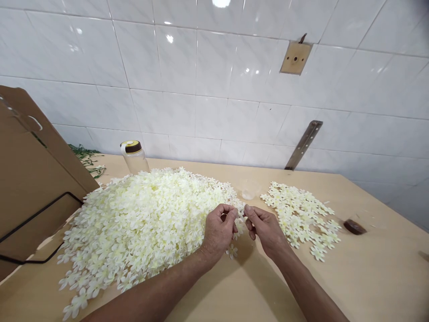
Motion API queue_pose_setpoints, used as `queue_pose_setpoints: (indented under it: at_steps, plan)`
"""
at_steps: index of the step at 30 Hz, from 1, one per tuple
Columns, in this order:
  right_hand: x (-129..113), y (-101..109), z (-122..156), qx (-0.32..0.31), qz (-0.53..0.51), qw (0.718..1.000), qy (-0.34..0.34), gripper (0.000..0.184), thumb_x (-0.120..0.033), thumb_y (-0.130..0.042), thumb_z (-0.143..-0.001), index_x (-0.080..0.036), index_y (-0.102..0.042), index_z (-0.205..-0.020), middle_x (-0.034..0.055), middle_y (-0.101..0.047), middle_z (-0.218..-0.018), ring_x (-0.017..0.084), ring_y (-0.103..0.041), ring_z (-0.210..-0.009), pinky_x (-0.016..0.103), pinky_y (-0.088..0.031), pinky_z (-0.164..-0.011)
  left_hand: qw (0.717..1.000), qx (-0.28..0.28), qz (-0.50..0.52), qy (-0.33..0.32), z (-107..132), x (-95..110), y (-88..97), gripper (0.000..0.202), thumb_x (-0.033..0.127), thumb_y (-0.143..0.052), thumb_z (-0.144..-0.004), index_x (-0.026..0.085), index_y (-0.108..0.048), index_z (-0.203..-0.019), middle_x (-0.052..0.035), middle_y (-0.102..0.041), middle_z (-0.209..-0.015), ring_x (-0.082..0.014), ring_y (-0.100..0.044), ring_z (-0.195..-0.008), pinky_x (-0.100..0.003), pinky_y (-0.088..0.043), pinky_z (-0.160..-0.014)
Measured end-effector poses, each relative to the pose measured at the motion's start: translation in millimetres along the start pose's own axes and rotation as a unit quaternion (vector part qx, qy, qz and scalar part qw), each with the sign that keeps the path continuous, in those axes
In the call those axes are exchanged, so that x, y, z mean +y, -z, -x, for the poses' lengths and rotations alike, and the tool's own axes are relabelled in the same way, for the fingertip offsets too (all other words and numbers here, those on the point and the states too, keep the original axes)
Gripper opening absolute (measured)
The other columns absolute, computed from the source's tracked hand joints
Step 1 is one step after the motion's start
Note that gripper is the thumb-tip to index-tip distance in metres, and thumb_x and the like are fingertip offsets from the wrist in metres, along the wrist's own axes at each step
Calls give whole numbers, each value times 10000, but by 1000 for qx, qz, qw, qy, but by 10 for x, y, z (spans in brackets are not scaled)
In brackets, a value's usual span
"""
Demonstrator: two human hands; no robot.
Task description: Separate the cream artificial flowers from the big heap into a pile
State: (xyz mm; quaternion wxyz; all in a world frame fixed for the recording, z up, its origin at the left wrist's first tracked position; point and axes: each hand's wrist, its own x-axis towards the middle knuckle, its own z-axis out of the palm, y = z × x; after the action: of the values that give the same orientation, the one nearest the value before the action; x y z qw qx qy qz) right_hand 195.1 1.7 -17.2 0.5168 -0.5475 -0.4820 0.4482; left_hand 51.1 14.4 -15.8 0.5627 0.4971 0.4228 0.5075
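Observation:
A big heap of cream-white fabric flowers (140, 219) covers the left half of the wooden table (368, 277). A smaller, flatter spread of the same flowers (301, 214) lies to the right. My left hand (217, 232) and my right hand (264, 228) meet between the two piles, fingers pinched together on one small white flower (240, 214) held between them. One loose flower (231, 251) lies on the table just under my left hand.
A brown cardboard box (30, 179) with a black strap stands at the left. A clear bottle with a brown-and-yellow cap (134, 156) sits behind the heap, green stems (85, 156) beside it. A small clear cup (250, 190) and a dark lid (354, 226) rest on the table. White tiled wall behind.

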Motion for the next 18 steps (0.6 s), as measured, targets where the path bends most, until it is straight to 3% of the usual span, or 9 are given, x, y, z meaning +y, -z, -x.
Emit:
queue_pose_setpoints:
  at_steps: [5,10,18]
  plan:
    - [51,35,-45,36,-12,999,3,452,-608,-665,-827,-166,-655,-731,-37,-457,-519,86,-397,-433,219,-331,-398,1000,1,1,-7,-19,24,23,270,451,-611,-850,182,-594,-851,51,-529,-496,-85,-440,-380,-190,-387,-400]
    - [51,41,-56,52,-45,998,-6,436,-593,-729,-776,-165,-653,-733,-17,-518,-586,76,-392,-440,210,-314,-375,998,37,-39,-34,-83,121,81,220,409,-594,-867,190,-579,-856,63,-507,-509,-72,-434,-396,-174,-376,-430]
    - [-45,0,-9,20,-91,996,-13,466,-609,-742,-748,-150,-672,-712,8,-544,-640,86,-401,-493,201,-341,-366,988,63,-109,-84,-152,148,147,186,370,-564,-889,188,-596,-863,27,-562,-634,-100,-507,-497,-211,-424,-502]
